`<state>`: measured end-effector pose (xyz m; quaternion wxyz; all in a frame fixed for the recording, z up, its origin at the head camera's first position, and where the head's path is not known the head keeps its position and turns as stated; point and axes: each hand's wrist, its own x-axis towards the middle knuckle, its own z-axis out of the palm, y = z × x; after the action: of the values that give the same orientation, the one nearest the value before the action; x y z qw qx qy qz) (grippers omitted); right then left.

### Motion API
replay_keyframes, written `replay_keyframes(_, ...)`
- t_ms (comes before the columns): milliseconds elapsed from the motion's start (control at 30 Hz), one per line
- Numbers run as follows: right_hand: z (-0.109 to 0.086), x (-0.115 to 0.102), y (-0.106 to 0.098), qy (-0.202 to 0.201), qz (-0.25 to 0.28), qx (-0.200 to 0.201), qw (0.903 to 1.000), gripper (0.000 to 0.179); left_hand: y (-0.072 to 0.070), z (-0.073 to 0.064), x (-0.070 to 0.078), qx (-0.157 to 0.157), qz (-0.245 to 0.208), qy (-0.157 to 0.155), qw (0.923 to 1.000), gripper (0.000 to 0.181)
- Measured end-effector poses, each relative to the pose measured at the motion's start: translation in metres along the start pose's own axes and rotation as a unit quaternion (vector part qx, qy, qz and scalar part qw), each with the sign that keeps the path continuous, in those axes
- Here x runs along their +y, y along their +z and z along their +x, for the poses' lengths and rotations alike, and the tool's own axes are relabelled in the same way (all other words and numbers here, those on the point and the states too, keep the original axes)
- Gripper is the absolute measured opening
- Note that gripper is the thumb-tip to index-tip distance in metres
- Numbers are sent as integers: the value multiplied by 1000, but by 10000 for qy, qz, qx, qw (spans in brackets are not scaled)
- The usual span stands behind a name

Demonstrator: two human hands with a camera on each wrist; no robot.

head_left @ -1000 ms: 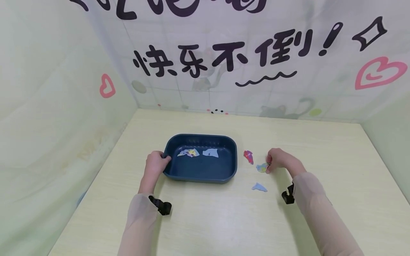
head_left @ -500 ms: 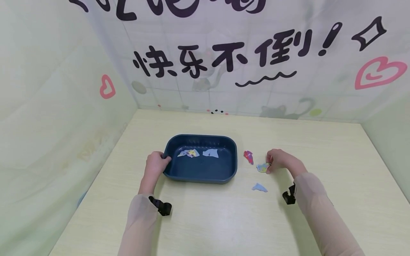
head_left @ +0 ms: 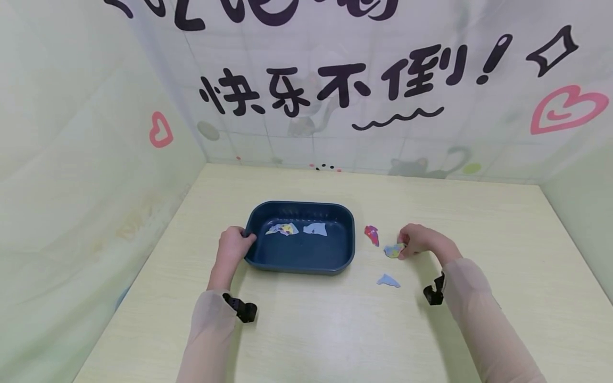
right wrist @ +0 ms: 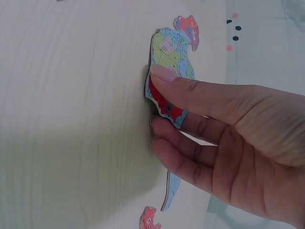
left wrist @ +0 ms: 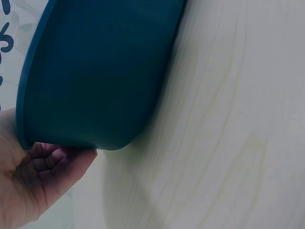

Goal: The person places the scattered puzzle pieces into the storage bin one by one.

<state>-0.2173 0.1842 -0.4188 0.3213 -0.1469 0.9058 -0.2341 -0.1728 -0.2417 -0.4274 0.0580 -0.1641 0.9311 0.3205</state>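
Observation:
My left hand grips the left end of a dark blue plastic tray, thumb over the rim. The left wrist view shows its fingers under the tray's rim. My right hand pinches a map-printed puzzle piece, green and light blue with a red part, between thumb and fingers at the table surface. A pink-red puzzle piece lies between the tray and that hand. Nearer me is a light blue piece. Inside the tray are a yellow-and-purple patterned piece and a pale blue piece.
In the right wrist view, a narrow blue piece and a red piece lie by the right hand's fingers. A pale wood-grain table carries everything. A printed fabric wall stands behind, with side walls left and right.
My right hand has shifted very slightly to the right, still at the map-printed puzzle piece. The left hand and the tray have stayed in place.

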Motion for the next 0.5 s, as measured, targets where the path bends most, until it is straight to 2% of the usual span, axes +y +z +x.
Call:
replay_keyframes(167,1,1,-5,-19,273,-161,9995,23,0,0,0,11,-22,-5,10000,24)
replay_keyframes(500,-3,-11,-15,-120,297,26,9995,18,-1,0,1,-7,3,36,10000,22)
